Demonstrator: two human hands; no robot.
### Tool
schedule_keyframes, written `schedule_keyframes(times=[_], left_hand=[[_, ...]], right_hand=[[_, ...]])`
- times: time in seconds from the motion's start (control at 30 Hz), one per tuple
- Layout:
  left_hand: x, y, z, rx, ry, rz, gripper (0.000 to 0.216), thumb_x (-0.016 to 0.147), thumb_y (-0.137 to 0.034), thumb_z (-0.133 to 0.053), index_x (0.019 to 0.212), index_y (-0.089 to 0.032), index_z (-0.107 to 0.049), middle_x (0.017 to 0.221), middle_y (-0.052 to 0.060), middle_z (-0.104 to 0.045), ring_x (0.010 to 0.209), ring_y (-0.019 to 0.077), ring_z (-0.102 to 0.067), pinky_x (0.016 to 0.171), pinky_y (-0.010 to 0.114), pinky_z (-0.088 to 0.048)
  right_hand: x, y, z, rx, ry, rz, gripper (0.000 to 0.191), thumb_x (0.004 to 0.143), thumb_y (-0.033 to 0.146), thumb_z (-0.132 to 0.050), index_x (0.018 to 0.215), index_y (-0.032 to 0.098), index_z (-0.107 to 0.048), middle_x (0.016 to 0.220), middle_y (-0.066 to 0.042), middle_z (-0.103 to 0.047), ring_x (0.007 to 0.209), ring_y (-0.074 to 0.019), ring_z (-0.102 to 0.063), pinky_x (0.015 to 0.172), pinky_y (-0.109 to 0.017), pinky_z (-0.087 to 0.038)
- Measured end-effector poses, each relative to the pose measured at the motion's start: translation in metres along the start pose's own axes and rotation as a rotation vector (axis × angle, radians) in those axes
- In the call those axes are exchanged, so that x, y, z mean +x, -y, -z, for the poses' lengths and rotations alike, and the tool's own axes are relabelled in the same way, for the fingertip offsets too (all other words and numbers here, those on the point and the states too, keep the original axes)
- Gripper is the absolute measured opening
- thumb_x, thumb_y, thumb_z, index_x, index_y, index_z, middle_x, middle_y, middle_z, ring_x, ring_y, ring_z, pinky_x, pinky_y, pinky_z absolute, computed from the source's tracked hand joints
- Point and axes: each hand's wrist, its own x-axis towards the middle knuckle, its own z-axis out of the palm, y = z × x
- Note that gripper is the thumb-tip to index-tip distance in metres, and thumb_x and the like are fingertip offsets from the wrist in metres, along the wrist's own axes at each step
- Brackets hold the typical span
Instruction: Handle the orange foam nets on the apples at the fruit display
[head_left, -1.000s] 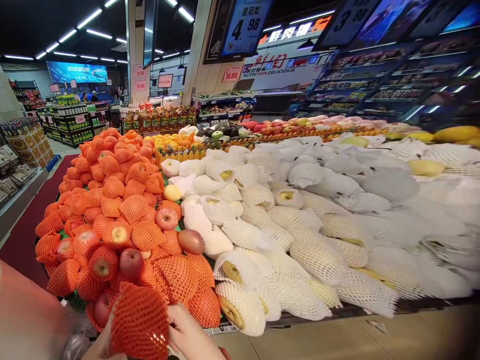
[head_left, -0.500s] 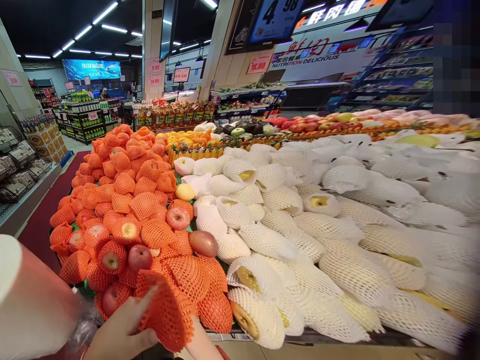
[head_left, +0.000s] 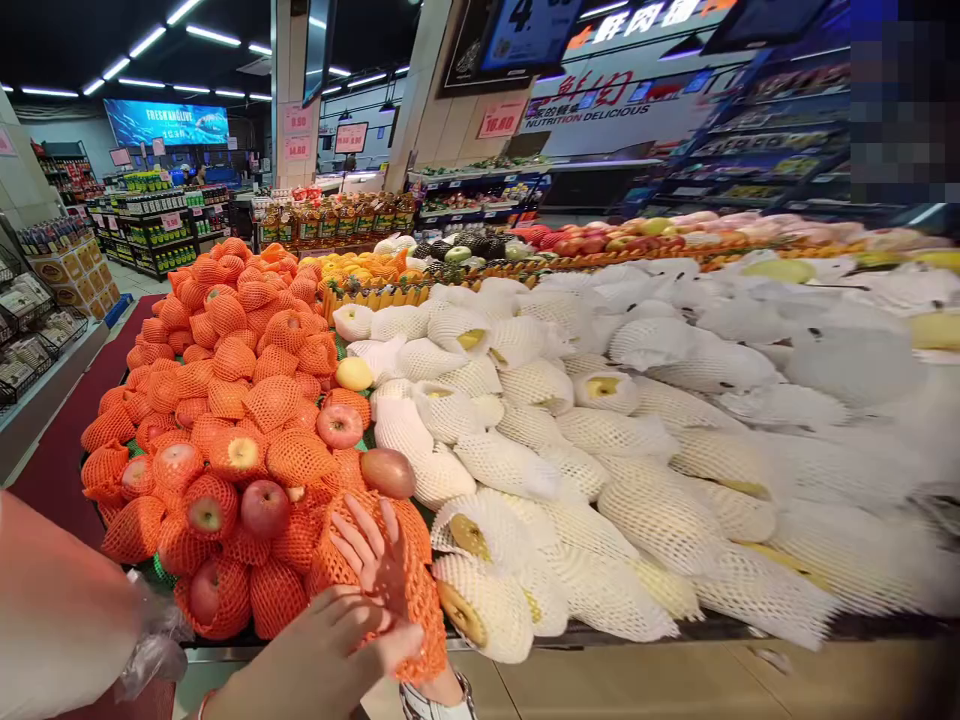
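Note:
My right hand [head_left: 375, 556] rises from the bottom edge with its fingers spread against an orange foam net [head_left: 424, 620], which wraps around its back and side. My left hand [head_left: 330, 650] comes in from the lower left and pinches the same net at its lower edge, touching the right hand. Both hands are at the front of a heap of red apples in orange nets [head_left: 225, 400]. A bare apple [head_left: 388, 472] lies just above my right fingers, and another [head_left: 264, 507] sits to their left. A thin plastic bag [head_left: 150, 655] hangs by my left forearm.
To the right lies a wide bed of pears in white foam nets [head_left: 600, 450], reaching the stand's front edge [head_left: 675, 630]. More fruit is piled behind. Shelves with goods [head_left: 150, 235] and an aisle with a red floor strip [head_left: 52, 460] are at the left.
My right hand has come up with its fingers spread in the orange net. The net has moved up and right against the apple heap. My left hand has shifted to its lower edge.

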Motion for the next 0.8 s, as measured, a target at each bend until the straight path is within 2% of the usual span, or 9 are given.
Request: schedule_keyframes(times=[0.07,0.1,0.17,0.23,0.3,0.47,0.6,0.73,0.8], left_hand=[[-0.002,-0.004,0.014,-0.019,-0.207,-0.037,0.065,0.106,-0.044,-0.048,0.164,-0.017,-0.036,0.156,0.017,-0.045,0.150,0.0300,-0.038,0.126,0.041,-0.022],[0.001,-0.003,0.022,0.005,-0.330,-0.030,0.059,0.107,-0.038,-0.048,0.162,-0.018,-0.038,0.157,0.015,-0.046,0.150,0.0255,-0.038,0.127,0.036,-0.022],[0.019,0.009,0.042,0.108,-0.543,0.094,0.047,0.108,-0.026,-0.047,0.154,-0.017,-0.046,0.148,0.011,-0.055,0.144,0.0183,-0.046,0.122,0.028,-0.029],[0.053,0.030,0.061,0.207,-0.547,0.297,0.043,0.107,-0.025,-0.046,0.145,-0.007,-0.052,0.139,0.015,-0.060,0.135,0.0208,-0.053,0.119,0.031,-0.036],[0.097,0.057,0.077,0.365,-0.434,0.526,0.048,0.102,-0.022,-0.056,0.146,-0.003,-0.051,0.147,0.017,-0.053,0.138,0.0255,-0.047,0.122,0.036,-0.032],[0.174,0.107,0.083,0.511,-0.244,0.631,0.062,0.088,-0.015,-0.075,0.145,-0.006,-0.054,0.142,0.019,-0.052,0.132,0.0366,-0.048,0.112,0.048,-0.041],[0.185,0.121,0.074,0.616,-0.182,0.678,0.064,0.084,-0.012,-0.078,0.143,-0.007,-0.055,0.141,0.021,-0.050,0.129,0.0379,-0.050,0.106,0.050,-0.044],[0.185,0.132,0.071,0.623,-0.220,0.682,0.060,0.081,-0.016,-0.079,0.135,-0.005,-0.057,0.132,0.021,-0.052,0.122,0.0371,-0.052,0.103,0.048,-0.045],[0.185,0.137,0.073,0.572,-0.268,0.677,0.062,0.077,-0.014,-0.080,0.132,-0.002,-0.056,0.130,0.023,-0.052,0.121,0.0389,-0.052,0.103,0.049,-0.044]], right_hand=[[-0.004,0.013,0.003,0.054,0.068,-0.013,0.170,0.023,0.102,-0.061,0.157,0.036,0.021,0.166,-0.011,-0.006,0.148,-0.0033,-0.051,0.123,-0.021,-0.056],[-0.007,0.018,0.004,0.073,0.093,-0.021,0.176,0.016,0.098,-0.067,0.157,0.038,0.021,0.166,-0.010,0.004,0.152,-0.0037,-0.047,0.126,-0.021,-0.053],[-0.013,0.027,0.006,0.096,0.116,-0.038,0.179,0.016,0.093,-0.071,0.157,0.036,0.024,0.164,-0.012,0.013,0.154,-0.0038,-0.045,0.131,-0.020,-0.049],[-0.016,0.032,0.008,0.111,0.120,-0.049,0.182,0.018,0.091,-0.073,0.157,0.032,0.029,0.163,-0.016,0.015,0.153,-0.0056,-0.046,0.130,-0.020,-0.049],[-0.018,0.036,0.009,0.123,0.120,-0.051,0.184,0.020,0.091,-0.075,0.157,0.030,0.033,0.162,-0.018,0.014,0.153,-0.0076,-0.046,0.130,-0.022,-0.049],[-0.027,0.044,0.012,0.146,0.119,-0.042,0.179,0.024,0.093,-0.073,0.156,0.032,0.033,0.162,-0.017,0.015,0.153,-0.0086,-0.046,0.132,-0.024,-0.049],[-0.037,0.042,0.021,0.151,0.099,-0.007,0.166,0.031,0.090,-0.072,0.156,0.039,0.025,0.165,-0.011,0.013,0.156,-0.0043,-0.043,0.134,-0.018,-0.045],[-0.041,0.039,0.027,0.091,0.106,0.031,0.170,0.028,0.097,-0.068,0.156,0.036,0.027,0.163,-0.014,0.019,0.155,-0.0056,-0.043,0.132,-0.019,-0.046],[-0.042,0.042,0.025,0.011,0.089,0.026,0.166,0.029,0.102,-0.061,0.156,0.038,0.024,0.164,-0.014,0.014,0.155,-0.0065,-0.043,0.131,-0.017,-0.047]])
